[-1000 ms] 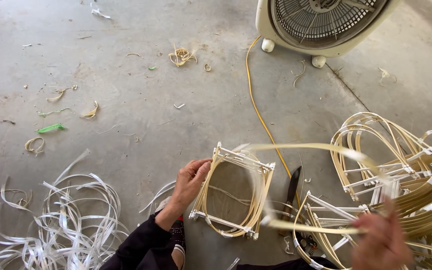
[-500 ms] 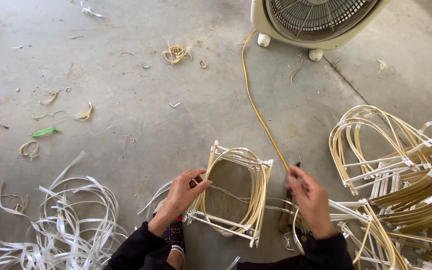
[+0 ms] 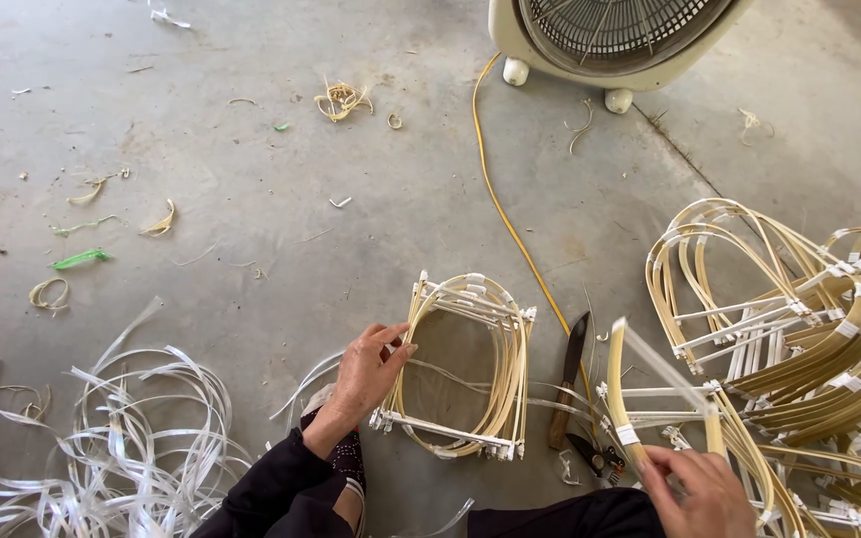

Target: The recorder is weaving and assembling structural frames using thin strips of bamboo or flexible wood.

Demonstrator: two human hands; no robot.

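A small frame of bent pale cane strips [image 3: 470,369] lies on the concrete floor in front of me. My left hand [image 3: 366,374] rests against its left side, fingers curled on the rim. My right hand [image 3: 700,488], at the lower right, grips a curved cane hoop [image 3: 640,389] with white tape at its joints, lifted off a pile of similar hoops [image 3: 809,329]. The hoop is blurred with motion.
A knife [image 3: 570,374] and pruning shears [image 3: 595,456] lie between the frame and the pile. A tangle of white plastic strips [image 3: 122,438] covers the lower left. A box fan [image 3: 605,40] stands at the top, its yellow cord [image 3: 500,199] running down. Cane scraps dot the floor.
My right hand moved from beside the small frame down to the right and took hold of a cane hoop from the pile. My left hand stayed on the frame.
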